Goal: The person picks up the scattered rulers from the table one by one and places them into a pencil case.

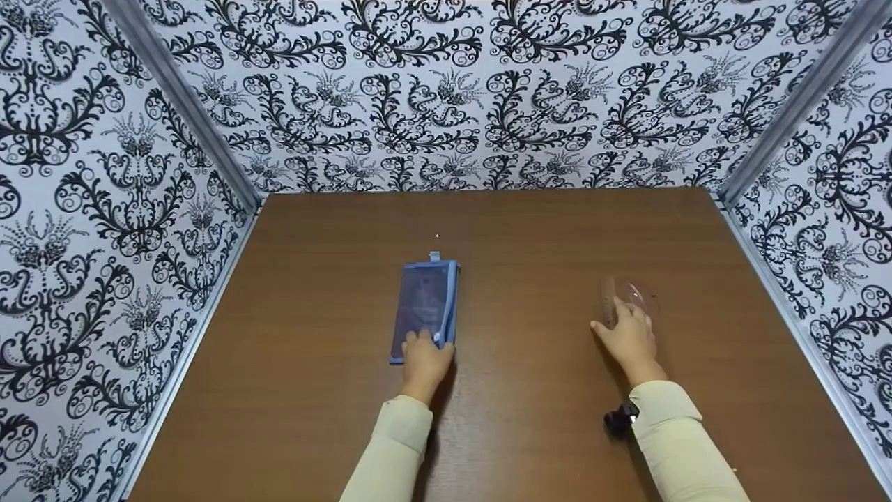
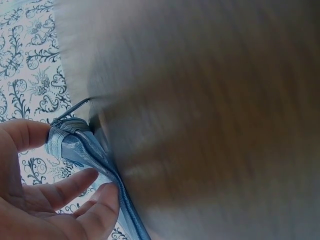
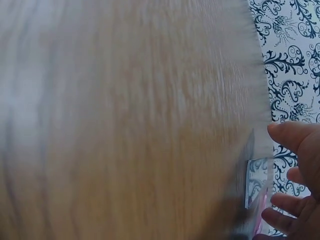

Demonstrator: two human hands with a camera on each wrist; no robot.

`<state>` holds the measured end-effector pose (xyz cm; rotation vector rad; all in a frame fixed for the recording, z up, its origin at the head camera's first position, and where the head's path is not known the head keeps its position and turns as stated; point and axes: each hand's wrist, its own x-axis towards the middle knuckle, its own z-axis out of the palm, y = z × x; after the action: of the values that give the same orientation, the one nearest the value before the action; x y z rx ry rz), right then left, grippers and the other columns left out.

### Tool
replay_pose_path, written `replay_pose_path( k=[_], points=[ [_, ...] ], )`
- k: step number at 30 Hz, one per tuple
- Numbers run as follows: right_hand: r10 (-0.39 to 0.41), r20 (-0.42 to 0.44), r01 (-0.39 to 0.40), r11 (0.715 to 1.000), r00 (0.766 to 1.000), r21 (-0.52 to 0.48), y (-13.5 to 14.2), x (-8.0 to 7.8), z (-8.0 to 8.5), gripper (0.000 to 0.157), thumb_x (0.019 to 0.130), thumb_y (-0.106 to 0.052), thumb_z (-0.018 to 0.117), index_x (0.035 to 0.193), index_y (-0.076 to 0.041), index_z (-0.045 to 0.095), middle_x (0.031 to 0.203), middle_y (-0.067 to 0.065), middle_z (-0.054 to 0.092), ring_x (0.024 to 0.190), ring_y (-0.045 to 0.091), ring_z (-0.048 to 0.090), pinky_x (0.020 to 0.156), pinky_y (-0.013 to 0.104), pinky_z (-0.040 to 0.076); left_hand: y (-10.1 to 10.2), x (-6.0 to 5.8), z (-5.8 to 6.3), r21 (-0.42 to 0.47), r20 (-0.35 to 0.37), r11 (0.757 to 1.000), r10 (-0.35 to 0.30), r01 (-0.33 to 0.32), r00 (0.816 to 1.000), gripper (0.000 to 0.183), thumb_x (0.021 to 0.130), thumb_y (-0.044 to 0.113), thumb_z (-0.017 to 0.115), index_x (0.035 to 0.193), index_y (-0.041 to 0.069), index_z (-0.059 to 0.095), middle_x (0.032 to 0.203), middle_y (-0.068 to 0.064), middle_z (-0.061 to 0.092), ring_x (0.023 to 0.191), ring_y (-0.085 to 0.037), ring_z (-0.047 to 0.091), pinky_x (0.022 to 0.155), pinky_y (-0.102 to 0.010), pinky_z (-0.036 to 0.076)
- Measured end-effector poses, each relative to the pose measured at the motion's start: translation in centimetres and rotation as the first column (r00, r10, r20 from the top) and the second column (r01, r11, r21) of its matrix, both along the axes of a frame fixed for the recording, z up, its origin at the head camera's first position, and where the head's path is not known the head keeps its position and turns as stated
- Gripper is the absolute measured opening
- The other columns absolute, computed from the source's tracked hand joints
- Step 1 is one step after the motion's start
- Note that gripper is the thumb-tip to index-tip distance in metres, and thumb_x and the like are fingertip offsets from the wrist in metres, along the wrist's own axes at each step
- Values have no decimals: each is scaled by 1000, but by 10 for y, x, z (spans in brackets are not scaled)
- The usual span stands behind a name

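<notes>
A blue zip pouch (image 1: 424, 300) with a see-through mesh front lies on the table, its small loop at the far end. My left hand (image 1: 426, 355) grips its near end, fingers over the mesh and thumb at the zipped right side. In the left wrist view, the thumb meets the pouch's (image 2: 77, 142) corner by the zip pull, while the other fingers bend against its edge. A clear plastic protractor (image 1: 649, 296), straight-edged on the left and rounded on the right, lies flat under my right hand (image 1: 631, 338). That hand's fingers are spread, thumb held out to the left.
The brown wooden table (image 1: 523, 418) is bordered by patterned wall panels (image 1: 446, 97) at the back and both sides, with metal rails (image 1: 188, 104) at the corners. A black wrist camera (image 1: 619, 422) sticks out beside the right sleeve (image 1: 686, 439).
</notes>
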<state>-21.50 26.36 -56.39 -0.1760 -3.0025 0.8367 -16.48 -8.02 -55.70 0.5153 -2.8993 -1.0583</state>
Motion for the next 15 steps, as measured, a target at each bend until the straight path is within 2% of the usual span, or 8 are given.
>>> replay_pose_path(
  k=[8,15],
  points=[
    [-21,-34,19,999,999,-40,2,0,-1,67,81,-30,61,135,0,34,129,29,35,116,45,31,90,58,29,0,1,1,4,2,1000,2,-2,1000,48,75,33,61,111,1,57,109,-17,48,100,-32,45,81,-44,42],
    [-22,-36,20,997,999,-69,3,-1,-3,64,81,-24,62,133,3,36,128,31,35,116,48,30,92,58,27,-1,1,1,14,15,1000,3,-3,1000,51,76,34,61,115,2,55,115,-17,47,104,-32,44,82,-45,42]
  ],
)
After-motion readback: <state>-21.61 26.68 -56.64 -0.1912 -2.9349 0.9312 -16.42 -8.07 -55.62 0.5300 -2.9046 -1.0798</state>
